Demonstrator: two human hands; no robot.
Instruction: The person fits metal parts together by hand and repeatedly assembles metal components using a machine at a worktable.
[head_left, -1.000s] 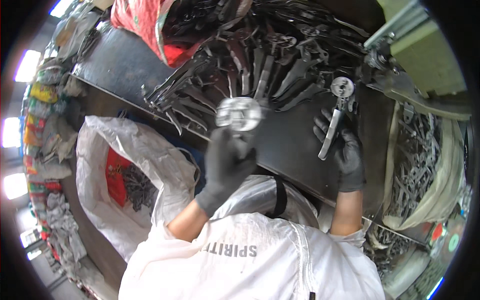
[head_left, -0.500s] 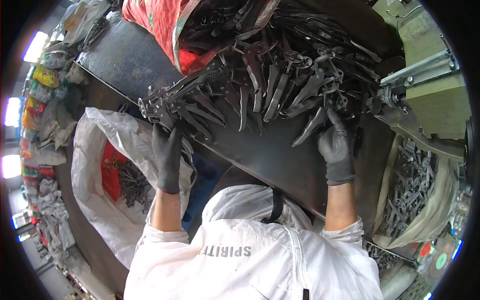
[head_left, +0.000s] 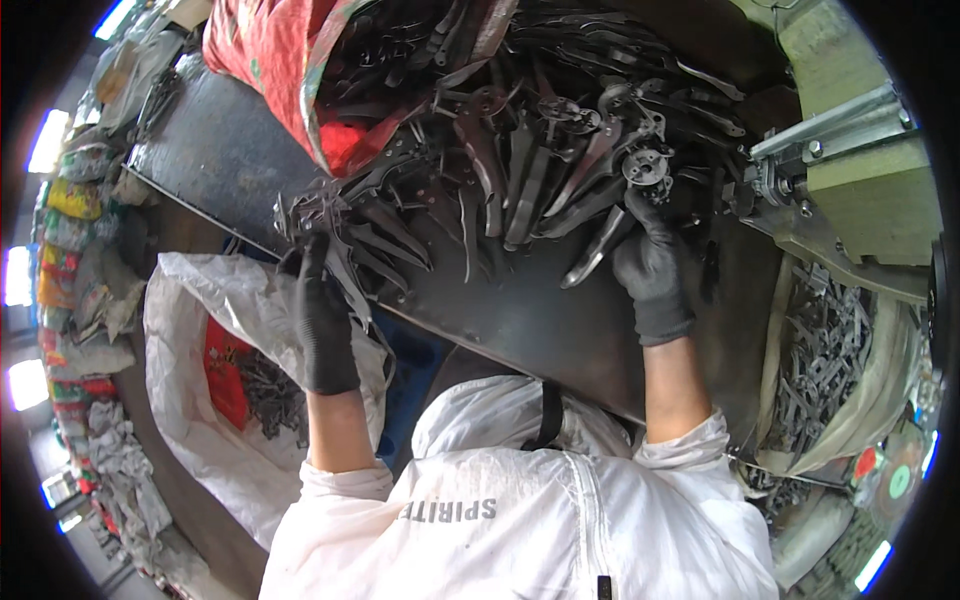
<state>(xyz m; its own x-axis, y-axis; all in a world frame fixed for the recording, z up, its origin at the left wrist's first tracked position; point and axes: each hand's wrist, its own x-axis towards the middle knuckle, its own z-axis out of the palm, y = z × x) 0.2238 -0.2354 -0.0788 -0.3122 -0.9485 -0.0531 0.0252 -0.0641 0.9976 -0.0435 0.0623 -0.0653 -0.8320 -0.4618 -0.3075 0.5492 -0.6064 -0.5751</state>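
Note:
Dark metal plier-like tool parts (head_left: 520,190), with long curved handles and some with round pierced heads, lie heaped across the steel bench. My left hand (head_left: 327,330), in a dark glove, is closed at the left end of the heap. Its fingertips are against a handled metal part (head_left: 345,270), and its lower fingers are partly hidden. My right hand (head_left: 655,275), gloved alike, is closed on another such part at the heap's right side. The thumb presses just below that part's round head (head_left: 647,168), and its handle points down-left past the fingers.
A red sack (head_left: 275,70) spills more parts at the back. A white sack (head_left: 185,400) holding small metal pieces stands at lower left, a pale sack (head_left: 875,400) of them at right. A green machine (head_left: 860,190) borders the bench (head_left: 480,310) at right.
My left hand has turned and drawn slightly back, baring a handle beside it. My right hand has tilted its part, so the round head now faces up. The whole view has shifted a little.

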